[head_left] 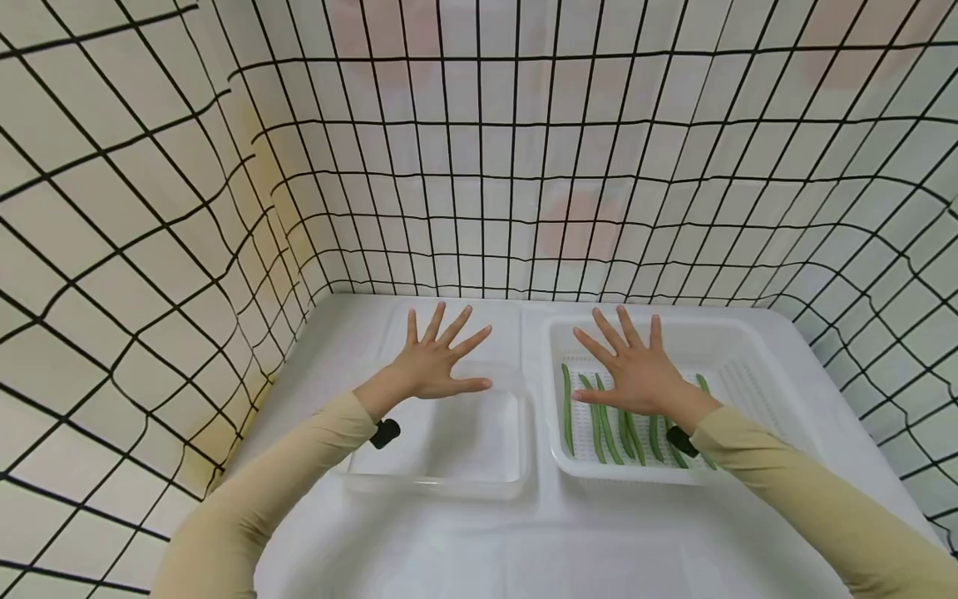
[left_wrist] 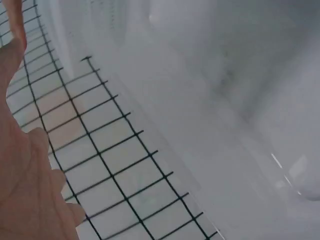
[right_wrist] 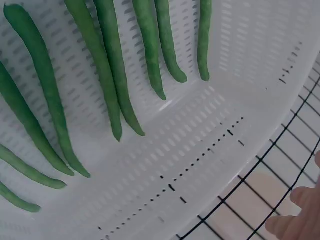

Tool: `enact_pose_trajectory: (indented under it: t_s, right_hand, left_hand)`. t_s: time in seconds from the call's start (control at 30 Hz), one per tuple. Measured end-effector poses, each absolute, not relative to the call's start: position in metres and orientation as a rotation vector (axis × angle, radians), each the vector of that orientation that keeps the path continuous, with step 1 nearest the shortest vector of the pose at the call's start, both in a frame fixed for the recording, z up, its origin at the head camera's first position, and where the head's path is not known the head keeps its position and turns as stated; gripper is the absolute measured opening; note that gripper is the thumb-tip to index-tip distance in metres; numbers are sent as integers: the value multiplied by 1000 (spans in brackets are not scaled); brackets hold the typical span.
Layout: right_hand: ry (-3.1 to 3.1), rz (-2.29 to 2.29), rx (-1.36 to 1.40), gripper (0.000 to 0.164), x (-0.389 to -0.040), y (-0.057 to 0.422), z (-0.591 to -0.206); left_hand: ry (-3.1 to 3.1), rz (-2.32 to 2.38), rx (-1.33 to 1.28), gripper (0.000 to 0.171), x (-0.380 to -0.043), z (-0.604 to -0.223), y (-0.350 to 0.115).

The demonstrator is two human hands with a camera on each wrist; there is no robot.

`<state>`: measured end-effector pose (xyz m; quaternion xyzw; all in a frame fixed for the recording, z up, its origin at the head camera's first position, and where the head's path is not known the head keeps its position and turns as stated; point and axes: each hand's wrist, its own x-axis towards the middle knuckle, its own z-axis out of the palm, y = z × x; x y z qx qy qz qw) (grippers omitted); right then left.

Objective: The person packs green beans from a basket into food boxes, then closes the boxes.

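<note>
My left hand (head_left: 430, 366) hovers over the far part of a clear plastic container (head_left: 524, 449), its fingers spread wide and nothing in it. Over a white perforated basket (head_left: 756, 358) my right hand (head_left: 636, 374) is held the same way, palm down with splayed fingers. Several green beans (head_left: 566, 408) lie lengthwise, side by side, on the basket floor; the right hand and wrist hide parts of some. The right wrist view shows the beans (right_wrist: 107, 65) close up, with the fingertips (right_wrist: 282, 225) at its lower right edge. Only part of the left hand (left_wrist: 25, 180) appears in the left wrist view.
Both containers stand on a white-covered table (head_left: 479, 549), the clear one left of the basket. Black wire mesh (head_left: 479, 175) rises behind the table and along both sides. A small black device (head_left: 385, 433) sits at the left wrist, another (head_left: 682, 441) at the right.
</note>
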<state>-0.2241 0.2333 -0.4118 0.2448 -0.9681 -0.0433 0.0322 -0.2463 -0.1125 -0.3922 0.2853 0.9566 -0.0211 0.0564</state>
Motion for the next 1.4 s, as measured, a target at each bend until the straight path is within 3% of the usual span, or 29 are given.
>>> enact_pose_trajectory:
  t_s: [0.17, 0.37, 0.6, 0.83, 1.17, 1.4]
  right_hand:
    - [-2968, 169, 708, 88, -219, 248, -404]
    - [-2995, 904, 375, 59, -218, 286, -398]
    - [-2947, 1395, 61, 68, -218, 335, -402]
    - [-3013, 1446, -38, 74, -212, 363, -404]
    - [-3409, 1217, -161, 76, -223, 377, -416]
    - [-3612, 972, -273, 40, -224, 374, -433]
  left_hand:
    - [2955, 190, 771, 87, -227, -385, -157]
    - [3017, 628, 586, 89, -190, -396, -225]
    - [2896, 941, 460, 112, -151, -443, -267]
    - [2859, 1038, 379, 114, -140, -477, -277]
    - [2813, 1146, 484, 106, -142, -480, -275]
    - [2764, 1179, 493, 106, -142, -483, -273]
